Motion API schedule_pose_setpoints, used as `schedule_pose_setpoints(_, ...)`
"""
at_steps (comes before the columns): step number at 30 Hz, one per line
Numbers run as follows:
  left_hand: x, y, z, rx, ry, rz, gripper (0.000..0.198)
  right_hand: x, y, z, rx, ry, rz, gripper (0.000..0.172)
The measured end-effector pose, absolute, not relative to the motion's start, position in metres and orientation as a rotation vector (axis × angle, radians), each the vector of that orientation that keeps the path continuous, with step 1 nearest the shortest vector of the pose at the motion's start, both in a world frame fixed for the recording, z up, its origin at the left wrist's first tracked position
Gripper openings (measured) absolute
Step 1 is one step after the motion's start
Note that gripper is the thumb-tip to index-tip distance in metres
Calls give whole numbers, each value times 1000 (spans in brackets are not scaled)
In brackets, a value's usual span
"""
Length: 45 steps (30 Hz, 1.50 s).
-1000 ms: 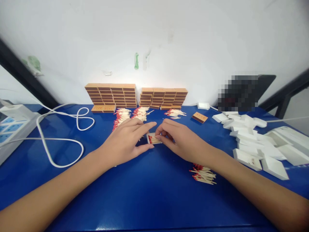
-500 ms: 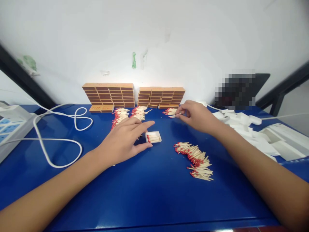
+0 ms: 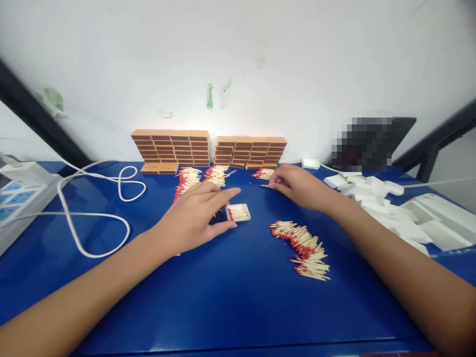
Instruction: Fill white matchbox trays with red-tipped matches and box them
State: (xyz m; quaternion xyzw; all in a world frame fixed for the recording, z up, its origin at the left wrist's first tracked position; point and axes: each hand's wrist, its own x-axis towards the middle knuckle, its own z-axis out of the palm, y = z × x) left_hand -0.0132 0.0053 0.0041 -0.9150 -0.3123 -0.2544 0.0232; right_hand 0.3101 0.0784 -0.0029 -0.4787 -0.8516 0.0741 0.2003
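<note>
My left hand [image 3: 197, 213] reaches around the left end of a small white matchbox tray [image 3: 248, 212], steadying it between thumb and fingers. Its index finger extends above the tray's far side, and the thumb lies along the near side. Several red-headed matches [image 3: 238, 215] lie inside the tray. Farther right, my right hand [image 3: 293, 183] pinches a match [image 3: 263, 186], its red head pointing left. Just beyond those fingertips is a small pile of matches [image 3: 264, 173]. Two more match heaps, one partly covered by my left hand, include this pile [image 3: 215, 174].
Stacked matchboxes [image 3: 171, 148] and a second stack [image 3: 253, 148] line the wall. A larger match heap [image 3: 301, 243] lies right of centre on the blue table [image 3: 208, 302]. White trays [image 3: 394, 213] are piled at right. A white cable [image 3: 74, 238] and power strip [image 3: 22, 198] occupy the left.
My right hand has drawn slightly nearer and away from the small pile, with a match now showing at its fingertips. My left hand stays at the tray. The view has shifted slightly.
</note>
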Motion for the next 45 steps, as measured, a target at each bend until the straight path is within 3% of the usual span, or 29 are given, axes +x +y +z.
schedule_pose_setpoints(6,-13,6,2,-2823,-958,-777,60,269,38,14,-1192,-2374,395,20)
schedule_pose_setpoints(15,-12,5,4,-2833,-956,-774,59,235,3,6,-1129,-2404,423,8)
schedule_pose_setpoints(25,-13,6,3,-2834,-953,-794,57,295,69,1,-1270,-2213,65,11)
schedule_pose_setpoints(45,-14,7,2,-2835,-957,-802,58,311,88,-20,-1310,-2286,88,17)
